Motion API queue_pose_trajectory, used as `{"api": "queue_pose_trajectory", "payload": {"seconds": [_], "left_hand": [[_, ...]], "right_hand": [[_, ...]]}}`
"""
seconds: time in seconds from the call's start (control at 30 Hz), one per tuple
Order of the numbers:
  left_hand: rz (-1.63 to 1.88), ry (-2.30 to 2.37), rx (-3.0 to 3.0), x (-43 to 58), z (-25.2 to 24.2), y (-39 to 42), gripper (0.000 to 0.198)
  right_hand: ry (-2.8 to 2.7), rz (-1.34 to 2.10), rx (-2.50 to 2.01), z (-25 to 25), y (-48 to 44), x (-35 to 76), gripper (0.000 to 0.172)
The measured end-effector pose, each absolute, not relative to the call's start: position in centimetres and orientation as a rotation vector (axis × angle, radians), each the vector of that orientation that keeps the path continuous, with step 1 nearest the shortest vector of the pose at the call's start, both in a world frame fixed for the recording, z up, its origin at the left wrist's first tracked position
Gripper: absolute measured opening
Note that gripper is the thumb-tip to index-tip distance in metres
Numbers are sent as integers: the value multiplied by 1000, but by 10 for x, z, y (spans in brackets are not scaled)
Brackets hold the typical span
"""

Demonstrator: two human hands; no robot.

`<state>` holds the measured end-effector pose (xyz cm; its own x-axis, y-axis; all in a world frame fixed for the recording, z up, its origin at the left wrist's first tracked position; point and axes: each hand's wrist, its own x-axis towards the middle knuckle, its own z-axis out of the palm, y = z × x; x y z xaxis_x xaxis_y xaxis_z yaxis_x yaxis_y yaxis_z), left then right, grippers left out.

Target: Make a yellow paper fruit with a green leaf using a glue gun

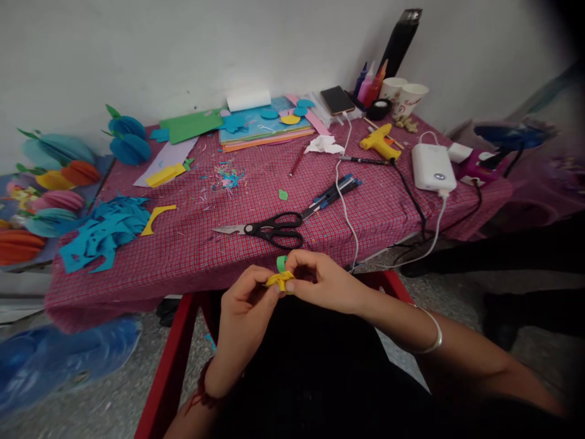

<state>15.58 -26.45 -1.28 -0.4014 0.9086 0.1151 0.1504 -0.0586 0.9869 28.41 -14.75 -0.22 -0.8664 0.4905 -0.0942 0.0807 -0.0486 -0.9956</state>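
Note:
Over my lap, just in front of the table edge, my left hand (pixel 249 305) pinches one side of a small folded yellow paper piece (pixel 280 280). My right hand (pixel 322 283) pinches its other side. A green paper strip (pixel 281 263), curled at its end, sticks up beside the right fingers; whether it is joined to the yellow piece I cannot tell. Black-handled scissors (pixel 265 230) lie on the table just beyond my hands, blades pointing left. Behind their handles rests a dark blue box cutter (pixel 333 193).
A checked cloth covers the table (pixel 192 268). Blue paper scraps (pixel 107 228) and paper pumpkins (pixel 130 146) are at the left. A yellow glue gun (pixel 381 142), white power bank (pixel 433 166) and paper cups (pixel 410 99) stand right. A white cable (pixel 340 189) crosses the cloth.

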Motion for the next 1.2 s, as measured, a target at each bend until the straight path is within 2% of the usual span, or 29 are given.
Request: {"api": "queue_pose_trajectory", "payload": {"seconds": [0.2,0.47,0.63,0.73,1.03,1.2], "left_hand": [[1496,1642,1090,160,-11,-264,6],[1539,1500,920,157,-16,-261,3],[1514,1370,793,150,-24,-258,6],[1476,1374,825,147,-24,-258,5],[1353,1668,1149,152,-6,-259,6],[1311,1877,1437,157,-6,-262,8]], "right_hand": [[-1996,1933,-703,-5,-148,283,17],[-1997,1905,-687,-8,-149,282,16],[-1856,2207,-440,-9,-140,288,20],[-1751,2268,-402,-11,-137,290,22],[-1722,2203,-453,-14,-143,287,15],[-1884,1875,-508,-4,-145,289,12]]}}
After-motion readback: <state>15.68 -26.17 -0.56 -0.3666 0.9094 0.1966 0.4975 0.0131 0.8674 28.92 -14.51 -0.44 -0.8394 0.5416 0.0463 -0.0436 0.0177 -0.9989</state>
